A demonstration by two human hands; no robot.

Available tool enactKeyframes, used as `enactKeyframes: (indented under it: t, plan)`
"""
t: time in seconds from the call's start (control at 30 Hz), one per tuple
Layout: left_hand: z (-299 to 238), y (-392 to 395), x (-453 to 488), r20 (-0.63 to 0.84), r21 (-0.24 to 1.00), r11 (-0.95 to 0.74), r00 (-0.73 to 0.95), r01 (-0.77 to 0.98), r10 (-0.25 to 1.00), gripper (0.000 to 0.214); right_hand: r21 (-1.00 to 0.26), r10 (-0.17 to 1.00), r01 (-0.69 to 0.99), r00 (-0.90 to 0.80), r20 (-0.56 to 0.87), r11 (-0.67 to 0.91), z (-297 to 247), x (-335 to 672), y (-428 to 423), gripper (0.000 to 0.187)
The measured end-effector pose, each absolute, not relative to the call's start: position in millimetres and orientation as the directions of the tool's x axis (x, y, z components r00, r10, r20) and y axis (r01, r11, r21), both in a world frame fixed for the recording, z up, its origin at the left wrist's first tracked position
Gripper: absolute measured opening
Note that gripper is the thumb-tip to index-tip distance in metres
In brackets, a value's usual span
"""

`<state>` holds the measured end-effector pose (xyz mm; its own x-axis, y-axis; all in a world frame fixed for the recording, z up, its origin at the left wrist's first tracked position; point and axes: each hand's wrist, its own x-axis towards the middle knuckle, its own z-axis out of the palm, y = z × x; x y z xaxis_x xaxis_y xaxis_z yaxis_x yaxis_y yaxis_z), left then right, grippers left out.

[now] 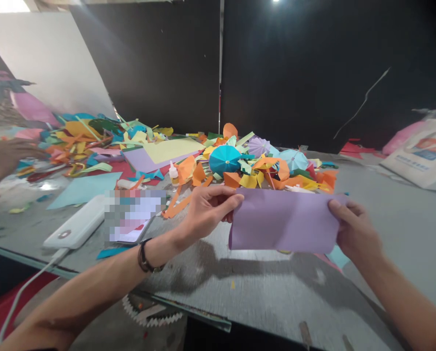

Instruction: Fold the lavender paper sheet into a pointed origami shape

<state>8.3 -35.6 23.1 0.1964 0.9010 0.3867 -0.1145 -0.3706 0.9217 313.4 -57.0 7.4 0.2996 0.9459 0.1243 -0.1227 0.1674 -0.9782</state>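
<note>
Just above a grey work table (276,297), at the centre of view, a sheet of lilac paper (283,220) stretched between both hands, creased and slightly bowed, lifted off the tabletop; left hand (210,209) on the sheet's 9 o'clock edge, partly closed, pinching the paper between thumb and fingers; right hand (354,234) on the 3 o'clock edge, likewise partly closed in a firm pinch; a dark corded bracelet (146,256) around the left wrist. Beyond the sheet, at 12 o'clock, a heap of cut coloured paper (232,180), with a teal paper parasol (225,160), a lavender paper parasol (258,146) and a pale blue paper parasol (293,160) among the scraps, and a small glue bottle (173,170) at the heap's near edge. Toward 9 o'clock, a white power bank (75,222) with its cable (31,292), beside a phone (132,217) blurred beyond detail; farther out, another person's hand (9,158) over the scraps, well apart from the lilac sheet. At 2 o'clock, a printed white sack (420,153) leaning at the table's far side.
</note>
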Motion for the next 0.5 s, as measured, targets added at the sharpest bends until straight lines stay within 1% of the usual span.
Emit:
enactKeyframes:
  t: [0.2,0.33,0.5]
  plan:
    - [23.1,-35.6,7.5,0.385,0.920,-0.353,0.220,-0.171,0.896,0.020,-0.969,0.933,-0.131,0.326,0.156,0.208,5.4,313.1,-53.7,0.045]
    - [22.4,-36.0,6.1,0.402,0.909,-0.351,0.252,-0.223,0.880,0.022,-0.967,0.926,-0.128,0.340,0.164,0.218,7.0,311.2,-53.7,0.048]
    - [21.3,-36.5,4.9,0.397,0.911,-0.340,0.274,-0.233,0.876,0.024,-0.970,0.919,-0.122,0.361,0.156,0.213,10.6,311.7,-58.6,0.048]
